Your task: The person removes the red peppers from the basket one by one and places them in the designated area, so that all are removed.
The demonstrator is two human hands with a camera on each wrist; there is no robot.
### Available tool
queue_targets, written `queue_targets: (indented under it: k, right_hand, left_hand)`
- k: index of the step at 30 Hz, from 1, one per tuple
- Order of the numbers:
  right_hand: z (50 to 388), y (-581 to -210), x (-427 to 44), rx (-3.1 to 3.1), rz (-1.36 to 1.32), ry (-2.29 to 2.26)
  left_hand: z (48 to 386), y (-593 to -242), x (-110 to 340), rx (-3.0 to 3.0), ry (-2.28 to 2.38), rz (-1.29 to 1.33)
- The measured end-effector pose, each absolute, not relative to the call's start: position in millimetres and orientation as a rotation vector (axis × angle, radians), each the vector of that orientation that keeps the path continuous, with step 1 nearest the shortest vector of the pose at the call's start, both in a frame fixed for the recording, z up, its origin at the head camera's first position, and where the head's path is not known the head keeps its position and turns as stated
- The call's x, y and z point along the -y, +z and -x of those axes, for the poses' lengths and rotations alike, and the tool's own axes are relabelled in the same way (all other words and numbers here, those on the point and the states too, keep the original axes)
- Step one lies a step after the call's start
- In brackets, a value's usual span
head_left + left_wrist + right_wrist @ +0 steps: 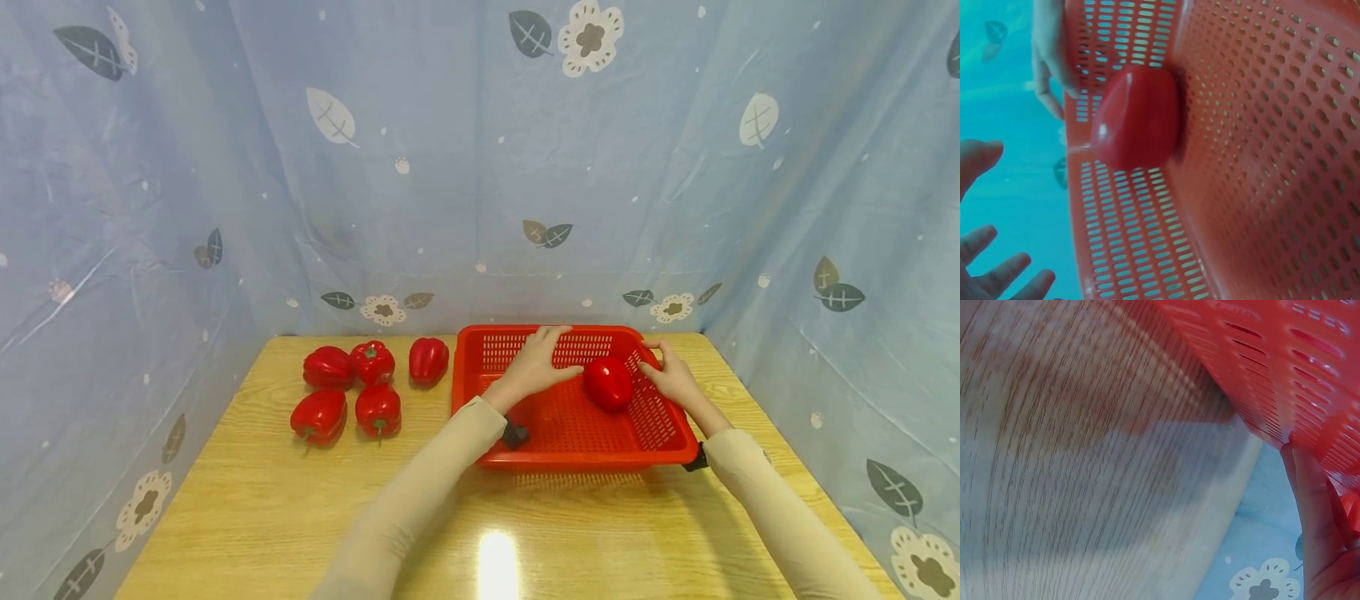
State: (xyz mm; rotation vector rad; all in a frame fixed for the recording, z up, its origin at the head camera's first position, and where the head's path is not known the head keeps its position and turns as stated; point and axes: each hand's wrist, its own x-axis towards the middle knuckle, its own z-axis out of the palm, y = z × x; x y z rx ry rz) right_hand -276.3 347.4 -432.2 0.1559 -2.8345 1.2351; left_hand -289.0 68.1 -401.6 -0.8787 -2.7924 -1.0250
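A red bell pepper [608, 383] lies inside a red plastic basket [577, 460], close to its right wall. My left hand [534, 364] hovers over the left part of the basket, fingers spread and thumb apart, holding nothing. In the left wrist view, its fingertips [1007, 269] show at the lower left, away from the pepper [1138, 119]. On the basket's right side, my right hand [671, 379] grips the rim, thumb toward the inside. The right wrist view has its fingers [1313, 500] against the outside of the slotted wall [1272, 381].
Several more red bell peppers [320, 415] sit in a loose group on the wooden table [285, 517], left of the basket. A blue patterned curtain [420, 183] hangs behind the table and along both sides.
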Motion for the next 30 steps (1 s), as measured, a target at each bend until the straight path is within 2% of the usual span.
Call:
queue_targets:
  k: [30]
  right_hand:
    - [274.0,-433.3,-345.7,2.844,-0.127,1.161]
  left_hand:
    - [296.5,-427.5,-115.4,2.967,-0.862,0.939]
